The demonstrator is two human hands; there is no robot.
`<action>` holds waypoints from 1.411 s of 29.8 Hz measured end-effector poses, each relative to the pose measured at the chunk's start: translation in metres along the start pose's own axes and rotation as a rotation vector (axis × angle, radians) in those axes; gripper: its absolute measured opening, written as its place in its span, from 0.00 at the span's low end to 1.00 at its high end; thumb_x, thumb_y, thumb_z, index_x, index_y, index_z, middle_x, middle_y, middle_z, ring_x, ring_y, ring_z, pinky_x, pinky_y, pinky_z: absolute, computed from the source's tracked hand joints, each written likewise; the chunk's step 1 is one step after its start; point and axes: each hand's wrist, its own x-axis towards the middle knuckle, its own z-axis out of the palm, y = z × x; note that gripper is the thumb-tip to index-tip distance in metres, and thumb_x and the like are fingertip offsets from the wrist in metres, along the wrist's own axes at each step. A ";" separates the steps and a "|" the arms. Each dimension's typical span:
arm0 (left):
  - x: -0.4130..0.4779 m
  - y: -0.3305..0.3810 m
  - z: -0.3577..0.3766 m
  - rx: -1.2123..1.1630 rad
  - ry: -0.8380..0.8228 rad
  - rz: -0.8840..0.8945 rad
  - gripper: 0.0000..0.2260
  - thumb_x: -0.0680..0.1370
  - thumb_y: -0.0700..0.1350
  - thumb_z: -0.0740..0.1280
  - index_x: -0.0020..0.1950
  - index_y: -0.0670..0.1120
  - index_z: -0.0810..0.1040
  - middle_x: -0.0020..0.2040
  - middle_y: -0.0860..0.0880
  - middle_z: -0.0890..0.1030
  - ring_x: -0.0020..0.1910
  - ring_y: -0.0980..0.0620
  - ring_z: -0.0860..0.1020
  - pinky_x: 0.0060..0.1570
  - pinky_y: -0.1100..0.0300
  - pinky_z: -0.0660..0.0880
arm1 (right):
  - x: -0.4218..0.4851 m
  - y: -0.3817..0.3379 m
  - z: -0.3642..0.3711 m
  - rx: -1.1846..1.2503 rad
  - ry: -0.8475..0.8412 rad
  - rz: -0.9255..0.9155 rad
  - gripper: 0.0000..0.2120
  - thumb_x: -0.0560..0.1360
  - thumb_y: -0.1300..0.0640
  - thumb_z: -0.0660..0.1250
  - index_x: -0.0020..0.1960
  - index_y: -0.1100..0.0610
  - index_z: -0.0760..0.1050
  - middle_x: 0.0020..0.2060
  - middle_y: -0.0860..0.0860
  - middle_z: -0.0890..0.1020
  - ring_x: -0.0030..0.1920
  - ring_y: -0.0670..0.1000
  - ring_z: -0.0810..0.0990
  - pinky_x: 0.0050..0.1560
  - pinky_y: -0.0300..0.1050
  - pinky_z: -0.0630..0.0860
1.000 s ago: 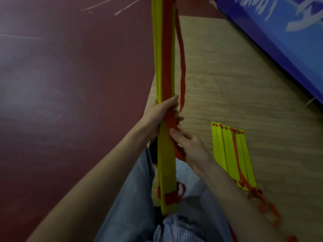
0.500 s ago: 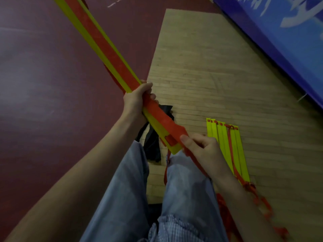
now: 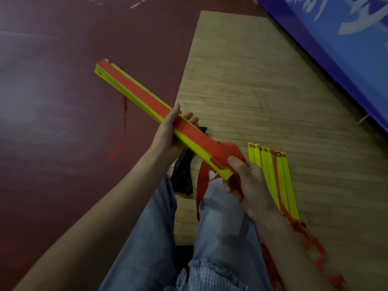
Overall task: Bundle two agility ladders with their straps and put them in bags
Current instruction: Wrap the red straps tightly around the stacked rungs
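Ladder (image 3: 144, 101), folded into a flat stack of yellow rungs with a red band along its top, is held in the air above the person's knees, slanting from near right up to far left.

Nearest are the knees in blue jeans (image 3: 155, 238), with a checked shirt hem below them. The right hand (image 3: 246, 183) holds the stack's near end: its thumb presses down on the red strap (image 3: 202, 185) there and its fingers are curled round it. The strap loops out from that end and hangs between the knees.

Further along, the left hand (image 3: 168, 133) grips the stack at its middle, thumb along the upper side and fingers wrapped underneath. A thin red strand (image 3: 125, 114) dangles, blurred, below the stack's far half.

Under the stack a black bag (image 3: 182, 175) lies crumpled at the left edge of the wooden floor (image 3: 252, 80), beside the left knee. The second ladder (image 3: 273, 181) lies flat on the wood just right of the right hand, rungs side by side, red webbing (image 3: 310, 244) trailing from its near end.

Dark red flooring (image 3: 52, 101) spreads left of the wood. A blue board (image 3: 336, 38) runs along the wood's far right edge.
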 end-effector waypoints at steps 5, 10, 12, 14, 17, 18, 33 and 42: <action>0.005 -0.023 -0.017 0.413 0.132 -0.075 0.24 0.76 0.55 0.65 0.67 0.43 0.66 0.58 0.44 0.77 0.61 0.48 0.75 0.57 0.55 0.69 | 0.005 -0.015 -0.008 -0.073 0.044 -0.037 0.17 0.77 0.63 0.60 0.30 0.62 0.70 0.16 0.50 0.74 0.15 0.43 0.67 0.18 0.32 0.62; -0.019 -0.036 -0.034 1.117 0.139 0.417 0.43 0.71 0.63 0.64 0.77 0.50 0.43 0.78 0.48 0.43 0.76 0.50 0.43 0.74 0.48 0.46 | 0.005 -0.008 -0.011 -0.060 0.089 0.067 0.16 0.77 0.63 0.61 0.30 0.62 0.72 0.17 0.50 0.74 0.16 0.44 0.69 0.18 0.32 0.64; -0.033 -0.036 -0.025 1.168 -0.241 0.459 0.38 0.70 0.65 0.59 0.75 0.55 0.49 0.76 0.55 0.51 0.75 0.54 0.47 0.74 0.46 0.48 | 0.006 -0.005 -0.009 -0.078 0.099 0.084 0.15 0.76 0.62 0.61 0.31 0.61 0.72 0.17 0.51 0.74 0.17 0.44 0.70 0.19 0.32 0.64; -0.038 -0.036 -0.015 1.379 -0.510 0.475 0.35 0.70 0.67 0.56 0.74 0.54 0.57 0.73 0.56 0.60 0.72 0.60 0.52 0.73 0.46 0.50 | 0.007 -0.004 -0.006 -0.096 0.087 0.093 0.15 0.76 0.61 0.61 0.31 0.60 0.73 0.17 0.51 0.74 0.17 0.44 0.69 0.18 0.32 0.63; -0.034 -0.031 -0.008 1.533 -0.666 0.574 0.39 0.66 0.71 0.56 0.73 0.53 0.62 0.69 0.55 0.68 0.65 0.66 0.59 0.72 0.51 0.54 | 0.008 -0.012 -0.005 -0.114 0.091 0.132 0.16 0.76 0.58 0.62 0.30 0.60 0.73 0.17 0.52 0.73 0.15 0.44 0.65 0.16 0.32 0.58; -0.030 -0.030 -0.007 1.542 -0.699 0.601 0.41 0.65 0.73 0.56 0.73 0.52 0.62 0.68 0.54 0.69 0.65 0.64 0.61 0.70 0.53 0.56 | 0.008 -0.016 -0.007 -0.104 0.107 0.141 0.16 0.76 0.58 0.62 0.31 0.61 0.73 0.17 0.53 0.72 0.15 0.44 0.65 0.15 0.32 0.58; -0.045 -0.001 0.059 0.914 -0.458 0.668 0.06 0.75 0.51 0.66 0.44 0.51 0.73 0.34 0.56 0.76 0.34 0.63 0.77 0.34 0.67 0.73 | 0.018 -0.096 0.005 -0.131 0.094 -0.029 0.19 0.77 0.48 0.61 0.29 0.53 0.70 0.16 0.45 0.69 0.17 0.43 0.65 0.21 0.37 0.54; -0.067 0.026 0.078 0.645 -0.395 0.692 0.11 0.68 0.60 0.63 0.28 0.57 0.74 0.27 0.56 0.72 0.28 0.55 0.72 0.30 0.58 0.71 | 0.014 -0.127 0.027 -0.216 0.001 -0.285 0.12 0.77 0.51 0.62 0.41 0.57 0.76 0.29 0.58 0.74 0.18 0.43 0.63 0.18 0.33 0.58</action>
